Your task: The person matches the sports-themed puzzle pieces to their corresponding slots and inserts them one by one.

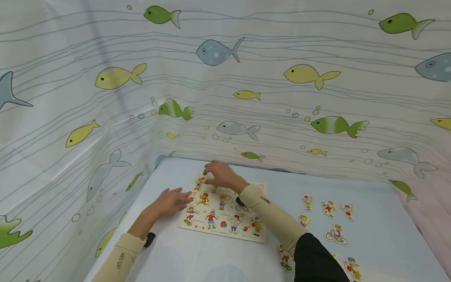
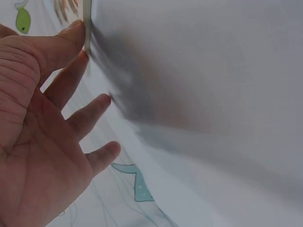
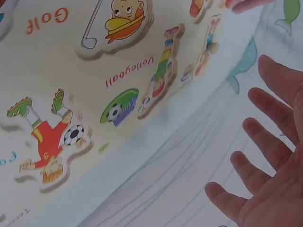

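A wooden sports puzzle board (image 1: 225,231) with figures of players lies on the table. At its left edge is my left hand (image 1: 172,201), whose thumb and index fingertips touch the board's side (image 2: 88,28); the other fingers extend apart. My right hand (image 1: 222,175) hovers over the board's far left part, fingers spread, holding nothing. Beneath its wrist, a soccer player piece (image 3: 49,142), a volleyball player piece (image 3: 163,71) and a golfer piece (image 3: 125,23) lie on the board. The right forearm hides part of the board's right side.
Several loose figure pieces lie on the table (image 1: 380,235) to the right, among them a cyclist piece (image 1: 336,235) and a skateboarder piece (image 1: 284,258) close to the right sleeve. A fish-patterned curtain (image 1: 267,113) hangs behind and to the left of the table.
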Available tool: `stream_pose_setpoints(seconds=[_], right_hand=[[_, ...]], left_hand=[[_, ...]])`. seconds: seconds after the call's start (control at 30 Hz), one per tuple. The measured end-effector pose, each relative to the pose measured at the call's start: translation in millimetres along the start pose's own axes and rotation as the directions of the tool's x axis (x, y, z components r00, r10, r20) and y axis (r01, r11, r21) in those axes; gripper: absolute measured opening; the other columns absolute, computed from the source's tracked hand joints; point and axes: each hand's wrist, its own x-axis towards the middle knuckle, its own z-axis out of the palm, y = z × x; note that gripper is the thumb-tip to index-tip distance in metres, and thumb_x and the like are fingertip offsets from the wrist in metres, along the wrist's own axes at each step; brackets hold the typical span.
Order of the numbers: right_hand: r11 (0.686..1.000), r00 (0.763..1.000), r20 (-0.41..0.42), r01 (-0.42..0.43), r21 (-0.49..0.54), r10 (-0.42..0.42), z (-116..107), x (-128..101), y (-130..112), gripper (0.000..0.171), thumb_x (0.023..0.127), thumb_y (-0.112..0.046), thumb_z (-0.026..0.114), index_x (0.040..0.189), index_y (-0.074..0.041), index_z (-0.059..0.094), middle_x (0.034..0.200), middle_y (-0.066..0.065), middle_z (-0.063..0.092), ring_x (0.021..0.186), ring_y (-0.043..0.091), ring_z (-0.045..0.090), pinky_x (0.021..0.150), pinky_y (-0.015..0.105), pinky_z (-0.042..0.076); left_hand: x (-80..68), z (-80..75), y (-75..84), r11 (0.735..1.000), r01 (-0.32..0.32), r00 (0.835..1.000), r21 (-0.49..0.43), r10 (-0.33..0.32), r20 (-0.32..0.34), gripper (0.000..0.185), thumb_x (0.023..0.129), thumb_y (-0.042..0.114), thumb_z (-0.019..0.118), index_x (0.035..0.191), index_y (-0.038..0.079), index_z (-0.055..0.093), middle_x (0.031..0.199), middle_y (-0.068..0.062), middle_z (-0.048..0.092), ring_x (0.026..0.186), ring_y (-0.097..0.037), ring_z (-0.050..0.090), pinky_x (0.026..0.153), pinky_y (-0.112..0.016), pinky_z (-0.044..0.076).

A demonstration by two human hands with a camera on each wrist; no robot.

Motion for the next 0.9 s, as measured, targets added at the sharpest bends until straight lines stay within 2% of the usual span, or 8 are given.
stream_pose_setpoints(seconds=[0.2,0.33,0.47,0.7,0.9], right_hand=[[0.998,0.999,-0.032,0.044,0.034,-0.043,-9,-12,3,0.033,0.092,-0.036,0.071,0.117,-0.015,0.071,0.142,0.003,0.054,0.138,0.031,0.039,0.110,0.050,0.035],[0.996,0.995,-0.068,0.073,0.041,-0.070,-14,-20,5,0.034,0.093,-0.038,0.070,0.117,-0.014,0.071,0.141,0.005,0.054,0.139,0.031,0.038,0.111,0.049,0.034],[0.996,0.993,-0.084,0.081,0.028,-0.078,-17,-30,7,0.033,0.093,-0.038,0.070,0.117,-0.016,0.071,0.142,0.007,0.054,0.139,0.031,0.038,0.112,0.048,0.033],[0.994,0.989,-0.108,0.108,0.022,-0.105,-27,-53,12,0.030,0.092,-0.036,0.071,0.116,-0.018,0.070,0.141,0.009,0.054,0.139,0.032,0.038,0.111,0.049,0.033],[0.995,0.989,-0.114,0.094,0.015,-0.092,-33,-72,20,0.030,0.091,-0.034,0.073,0.117,-0.018,0.069,0.142,0.009,0.053,0.139,0.034,0.037,0.112,0.052,0.030]], left_hand=[[-1.1,-1.0,-0.7,1.000,-0.005,1.000,-0.005,0.005,-0.002,0.037,0.091,0.019,0.070,0.128,0.015,0.068,0.141,-0.004,0.056,0.133,-0.048,0.040,0.100,-0.078,0.020],[-0.2,-0.8,0.2,1.000,0.008,1.000,-0.007,-0.008,0.008,0.037,0.091,0.018,0.070,0.128,0.015,0.068,0.141,-0.004,0.056,0.134,-0.047,0.040,0.101,-0.077,0.019],[0.9,-0.7,1.5,1.000,0.028,0.999,-0.006,-0.028,0.017,0.038,0.091,0.019,0.071,0.129,0.015,0.067,0.142,-0.003,0.055,0.135,-0.046,0.039,0.102,-0.076,0.018],[2.6,-0.1,3.5,1.000,0.003,1.000,-0.015,-0.003,0.000,0.037,0.090,0.017,0.071,0.127,0.014,0.068,0.141,-0.004,0.056,0.134,-0.047,0.040,0.102,-0.077,0.019],[-0.3,-0.6,3.0,1.000,0.003,1.000,0.003,-0.003,0.002,0.037,0.090,0.017,0.071,0.127,0.013,0.068,0.140,-0.006,0.056,0.133,-0.049,0.040,0.101,-0.077,0.020]])
